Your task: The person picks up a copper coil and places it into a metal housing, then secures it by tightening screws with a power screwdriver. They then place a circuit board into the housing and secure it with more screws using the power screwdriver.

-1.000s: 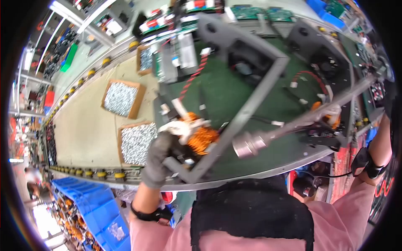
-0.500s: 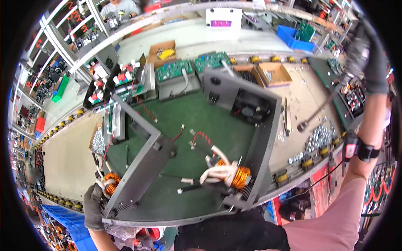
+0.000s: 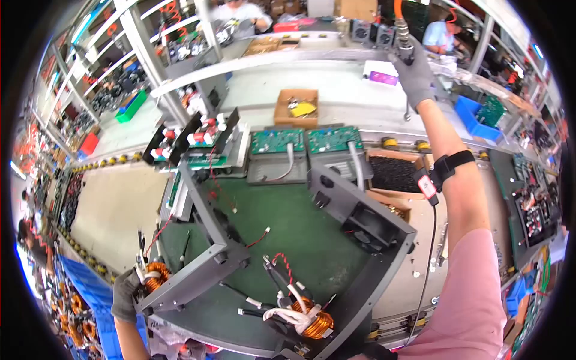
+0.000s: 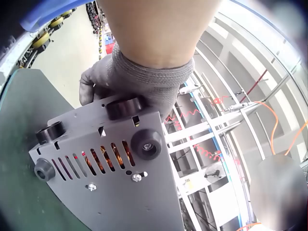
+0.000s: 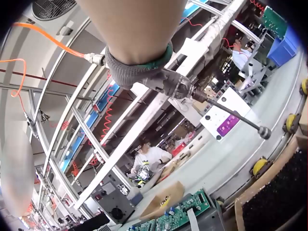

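In the head view, my gloved left hand [image 3: 125, 295] grips the near end of a grey metal chassis [image 3: 198, 270] beside an orange copper coil [image 3: 157, 276]. The left wrist view shows that hand [image 4: 139, 84] behind the slotted, black-footed chassis panel [image 4: 115, 192]; its fingertips are partly hidden. My right hand [image 3: 414, 75], raised far forward, holds an air screwdriver [image 3: 404, 42] with a long shaft. From the right wrist the tool's bit [image 5: 263, 132] points away from everything. A second chassis [image 3: 384, 282] with a fan and a coil [image 3: 313, 319] stands on the green mat.
Two green circuit boards [image 3: 278, 141] on grey trays stand behind the mat [image 3: 282, 222]. A box of black screws [image 3: 393, 173] and a carton with a yellow item [image 3: 297, 108] lie further back. A metal rail [image 3: 252, 67] crosses above. People sit at the far side.
My right hand has swung forward and up with the screwdriver, from the right side. My left hand stays on the left chassis, which has moved left, away from the other one, since the first frame.
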Motion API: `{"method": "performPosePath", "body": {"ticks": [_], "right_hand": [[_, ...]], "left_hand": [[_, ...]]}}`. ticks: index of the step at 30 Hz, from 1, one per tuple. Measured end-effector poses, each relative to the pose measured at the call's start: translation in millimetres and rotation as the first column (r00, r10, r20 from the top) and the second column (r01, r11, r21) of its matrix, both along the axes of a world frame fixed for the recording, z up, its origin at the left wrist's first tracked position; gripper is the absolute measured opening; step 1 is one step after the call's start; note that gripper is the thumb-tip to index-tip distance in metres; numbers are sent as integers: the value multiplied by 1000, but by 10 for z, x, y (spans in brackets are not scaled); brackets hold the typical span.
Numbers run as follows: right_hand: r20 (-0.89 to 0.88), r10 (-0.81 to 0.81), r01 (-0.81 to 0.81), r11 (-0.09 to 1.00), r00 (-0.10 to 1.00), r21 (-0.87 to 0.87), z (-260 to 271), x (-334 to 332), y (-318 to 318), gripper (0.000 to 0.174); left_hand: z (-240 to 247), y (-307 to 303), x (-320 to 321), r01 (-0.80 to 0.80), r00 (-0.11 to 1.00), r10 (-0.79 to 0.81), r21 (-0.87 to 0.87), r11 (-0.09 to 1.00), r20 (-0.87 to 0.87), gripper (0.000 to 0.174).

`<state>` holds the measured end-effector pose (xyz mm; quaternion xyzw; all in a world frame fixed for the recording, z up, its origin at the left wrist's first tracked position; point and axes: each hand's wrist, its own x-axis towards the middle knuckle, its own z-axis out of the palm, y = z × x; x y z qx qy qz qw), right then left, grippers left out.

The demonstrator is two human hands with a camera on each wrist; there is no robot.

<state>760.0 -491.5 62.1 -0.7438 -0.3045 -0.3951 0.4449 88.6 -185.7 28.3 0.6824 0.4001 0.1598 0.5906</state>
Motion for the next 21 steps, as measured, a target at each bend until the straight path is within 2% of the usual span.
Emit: {"method": "performPosePath", "body": {"ticks": [1, 2, 3, 4, 6, 7, 8, 9, 10, 11, 12, 13, 14, 15, 16, 17, 18, 19, 20, 21], "right_hand": [[42, -21, 21, 1000, 999, 2, -87, 42, 50, 64], [145, -117, 125, 991, 982, -46, -200, 233, 74, 70], [41, -171, 175, 973, 984, -151, -314, 394, 12, 72], [28, -195, 196, 952, 980, -236, -388, 472, -17, 69], [306, -247, 298, 945, 919, -133, -360, 332, 16, 56], [314, -372, 449, 864, 874, -228, -239, 83, 23, 65], [318, -417, 514, 782, 852, -352, -233, 108, -50, 71], [162, -460, 470, 706, 873, -529, -158, 155, -84, 64], [224, -406, 463, 772, 886, -436, -78, -246, -47, 71], [13, -354, 314, 811, 935, -494, 7, -296, -102, 90], [-66, -364, 273, 795, 929, -542, 27, -437, -164, 88], [-133, -384, 244, 781, 914, -576, 99, -614, -234, 86], [-480, -95, -143, 889, 872, -435, 171, -917, -368, 81], [-478, -127, -114, 889, 869, -444, 148, -1082, -534, 81], [-293, -72, -94, 852, 953, -515, 87, -1212, -702, 61], [-108, -4, -60, 809, 994, -585, 0, -1386, -884, 42], [-100, -44, -24, 804, 994, -594, -14, -1712, -1005, 42], [-223, -12, -125, 798, 975, -590, 18, -2123, -1092, 44], [-339, -2, -206, 792, 941, -575, -6, -2358, -1298, 46], [-312, 167, -302, 837, 935, -457, -229, -2267, -1683, 53]], "left_hand": [[29, -19, -1, 18, 1000, -18, 1, 1000, 16, 43], [33, 11, -13, 27, 999, -27, -29, 999, -18, 48], [50, 24, -9, 50, 998, -50, -13, 999, -43, 52], [18, 48, -30, 25, 999, -25, -15, 1000, -44, 55], [-32, 107, -48, 49, 998, -48, 15, 999, -38, 57], [-130, 289, -216, 231, 946, -114, 383, 895, -304, 49], [-103, 320, -246, 121, 938, 28, 399, 909, -347, 45], [-83, 314, -263, 21, 906, 160, 419, 908, -393, 40], [-44, 172, -182, 127, 792, 431, 808, 575, -432, 36], [9, -71, -7, 310, 699, 653, 946, 91, -291, 32], [77, -337, 147, 270, 800, 579, 956, -113, -158, 32], [87, -557, 264, 227, 899, 415, 959, -171, -139, 32], [26, -810, 413, 72, 993, 92, 997, -33, -68, 32], [50, -1068, 513, 197, 973, -156, 968, 156, -172, 36], [-9, -1242, 566, 374, 898, -364, 866, 333, -248, 42], [-124, -1421, 656, 465, 811, -537, 813, 350, -232, 44], [-198, -1600, 752, 529, 747, -618, 781, 331, -245, 48], [-166, -1722, 827, 740, 589, -710, 612, 280, -387, 50], [-263, -1821, 856, 733, 614, -773, 478, 484, -158, 59], [-379, -1949, 882, 739, 621, -780, 272, 616, 77, 68]]}}
